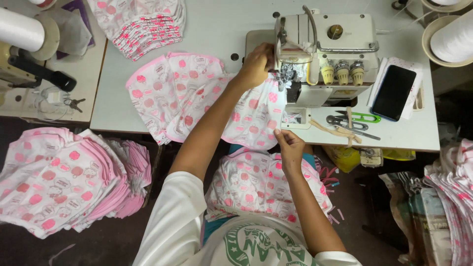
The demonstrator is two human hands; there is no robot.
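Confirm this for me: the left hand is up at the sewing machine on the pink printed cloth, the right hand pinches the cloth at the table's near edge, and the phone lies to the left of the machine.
One thing is wrong: the phone lies to the right of the sewing machine, not the left, as the head view shows. The rest holds: the left hand is up at the machine on the pink printed cloth, and the right hand pinches the cloth at the table's near edge.

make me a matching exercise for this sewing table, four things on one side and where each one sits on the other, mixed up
Things
1. left hand
2. right hand
3. dark phone
4. green-handled scissors

Places
A. near table edge, pinching the pink printed fabric
B. lying right of the sewing machine
C. up against the machine's left side, on the fabric
D. in front of the machine, beside the strip of tape

Pairs: 1-C, 2-A, 3-B, 4-D
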